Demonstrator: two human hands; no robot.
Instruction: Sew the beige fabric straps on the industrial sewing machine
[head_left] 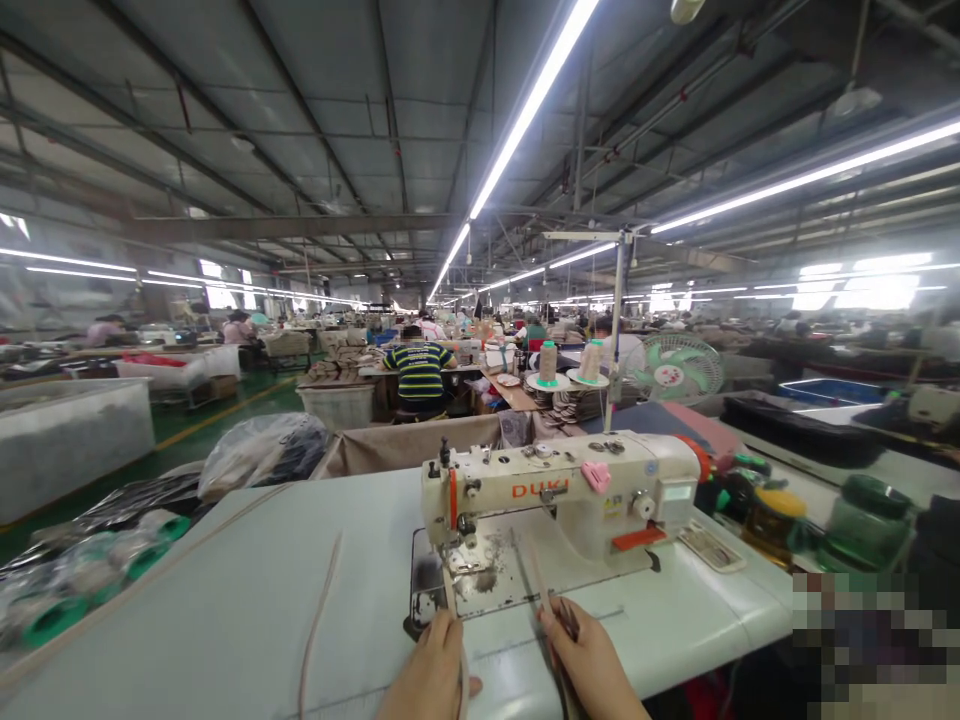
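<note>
A sewing machine [555,490] stands on the pale table [262,590] in front of me. My left hand [433,668] pinches a narrow beige strip [450,592] just in front of the needle area; the strip reaches up toward the presser foot. Further right, my right hand [592,660] is closed on another narrow strip [538,570], which points up over the machine bed. A dark, slim metal tool [568,618] also shows among the right fingers, its kind unclear. A loose beige strip [319,620] lies on the table to the left.
Two thread cones [548,365] stand behind the machine, near a green fan [671,368]. Wrapped green-ended spools [97,580] lie left of the table. A green jar [862,530] is at the right. A person in a striped shirt [420,375] sits ahead.
</note>
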